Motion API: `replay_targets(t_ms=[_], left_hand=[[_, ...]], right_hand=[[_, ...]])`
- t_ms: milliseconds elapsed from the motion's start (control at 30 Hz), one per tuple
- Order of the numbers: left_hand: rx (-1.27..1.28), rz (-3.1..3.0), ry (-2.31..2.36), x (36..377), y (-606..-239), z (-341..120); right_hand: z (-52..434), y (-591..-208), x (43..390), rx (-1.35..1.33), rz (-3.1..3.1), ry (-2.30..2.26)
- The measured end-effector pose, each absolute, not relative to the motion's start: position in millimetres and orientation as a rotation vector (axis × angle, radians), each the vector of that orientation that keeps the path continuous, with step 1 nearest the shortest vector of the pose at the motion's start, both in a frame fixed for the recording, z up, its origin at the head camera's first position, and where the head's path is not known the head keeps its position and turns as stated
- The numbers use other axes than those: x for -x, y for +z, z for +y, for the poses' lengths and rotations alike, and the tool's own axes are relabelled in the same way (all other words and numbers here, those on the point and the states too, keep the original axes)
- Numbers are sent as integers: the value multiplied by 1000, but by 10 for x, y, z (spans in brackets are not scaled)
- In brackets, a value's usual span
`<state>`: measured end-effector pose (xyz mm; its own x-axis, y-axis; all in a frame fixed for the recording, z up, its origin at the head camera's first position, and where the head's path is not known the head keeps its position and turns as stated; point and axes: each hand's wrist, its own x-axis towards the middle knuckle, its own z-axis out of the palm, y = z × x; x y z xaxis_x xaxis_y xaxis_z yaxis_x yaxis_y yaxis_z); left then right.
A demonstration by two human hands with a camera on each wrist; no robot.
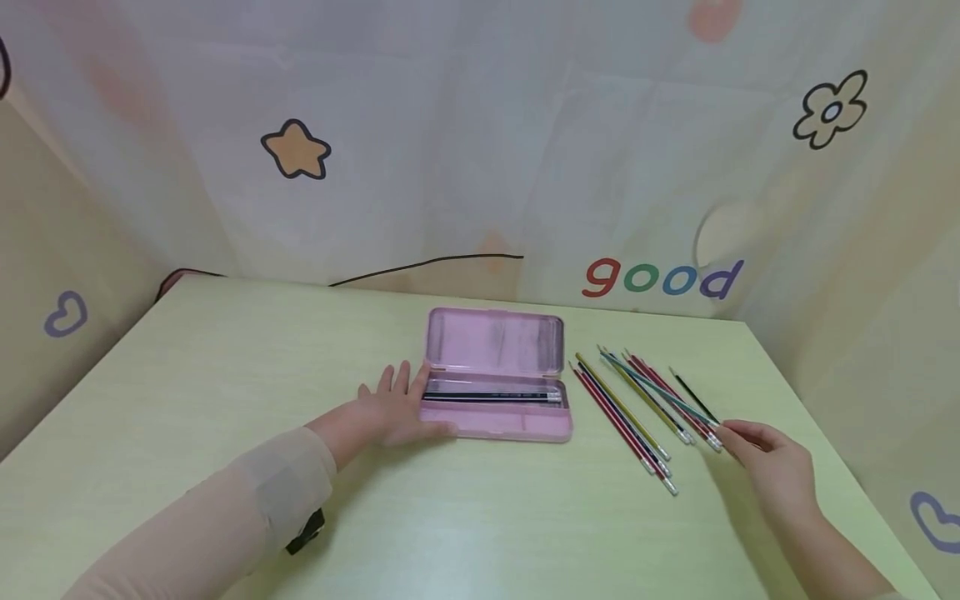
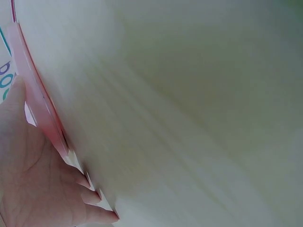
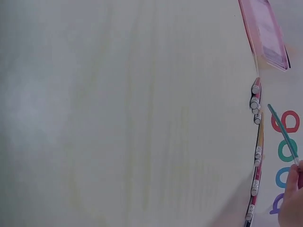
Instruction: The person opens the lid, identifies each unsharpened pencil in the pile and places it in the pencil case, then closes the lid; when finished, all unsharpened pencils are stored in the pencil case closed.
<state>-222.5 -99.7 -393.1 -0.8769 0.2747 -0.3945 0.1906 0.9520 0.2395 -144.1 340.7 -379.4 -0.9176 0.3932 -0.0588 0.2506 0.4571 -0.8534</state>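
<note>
I see my left hand (image 1: 393, 412) lying flat, fingers spread and straight, against the left end of the open pink plastic pencil case (image 1: 495, 375). Two pencils lie lengthwise inside the case. To the case's right, my right hand (image 1: 772, 462) pinches the eraser end of one teal pencil (image 1: 656, 389), tip pointing away toward the case's far corner. About seven loose pencils (image 1: 622, 417) lie beneath it, roughly parallel.
</note>
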Motion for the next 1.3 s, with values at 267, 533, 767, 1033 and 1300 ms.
replay_targets(t_ms=[267,533,767,1033,1300], left_hand=[[-350,2690,262,2184,-3911,-998],[-335,2668,293,2171,-3933,-1027],[-366,2695,275,2197,-3928,-1016],[-347,2680,235,2244,-3952,-980],[-332,2684,228,2219,-3936,-993]], right_hand=[[3409,-3762,1423,612,-2469,1543],[3369,-3690,1441,603,-2352,1670],[3306,-3653,1475,520,-2301,1731],[3195,-3613,1535,429,-2325,1757],[3060,-3614,1627,348,-2317,1886]])
